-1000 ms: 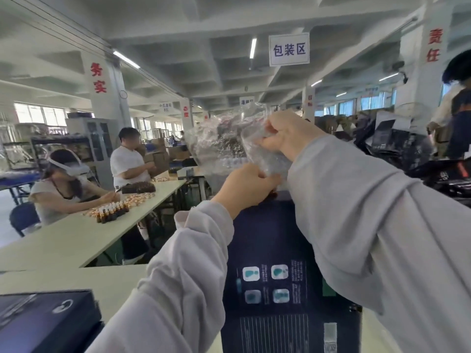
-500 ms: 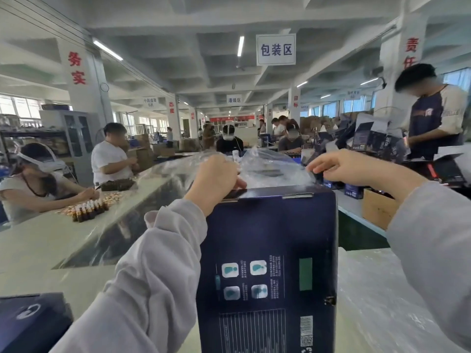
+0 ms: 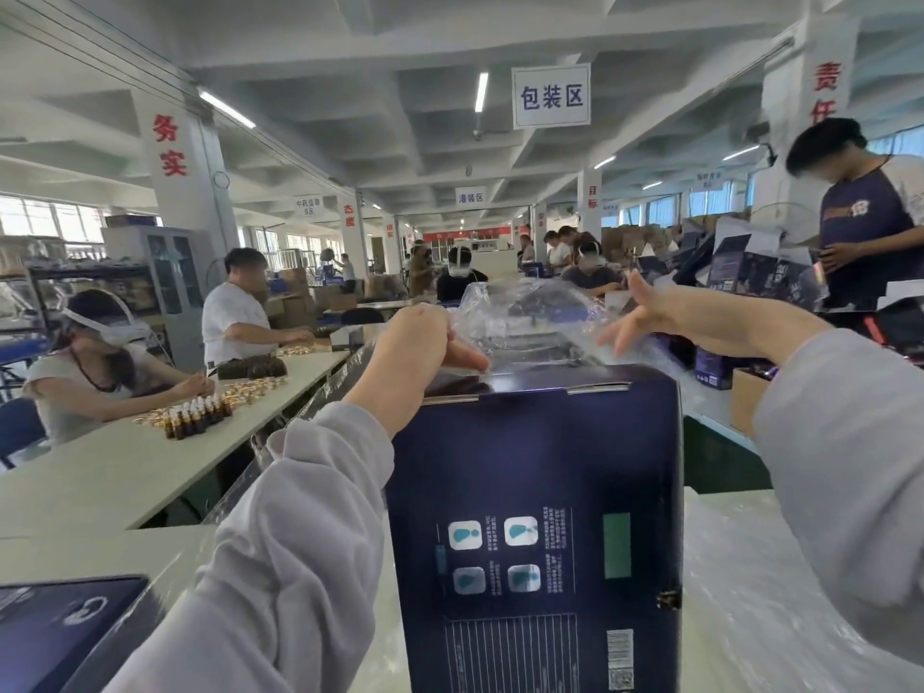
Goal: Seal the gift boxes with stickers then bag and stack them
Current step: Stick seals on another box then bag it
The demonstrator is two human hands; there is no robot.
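A: Where does the gift box (image 3: 535, 492) sit?

B: Upright at the middle of the near edge of the table (image 3: 75, 552), printed face toward the wearer.

A: Which step is this?

B: Bagging, I'd judge. The clear plastic bag (image 3: 525, 317) billows over the box's top and trails down its left side. The left hand (image 3: 405, 352) has its fingers curled, pinching the film at the top left corner. The right hand (image 3: 665, 317) is spread with straight fingers and grips nothing. I cannot tell whether it touches the film.

A: And next?

B: Probably the right hand needs to catch the opposite side of the bag's mouth. Then both hands can draw it down evenly past the top corners without snagging. I can't see any sticker from here.
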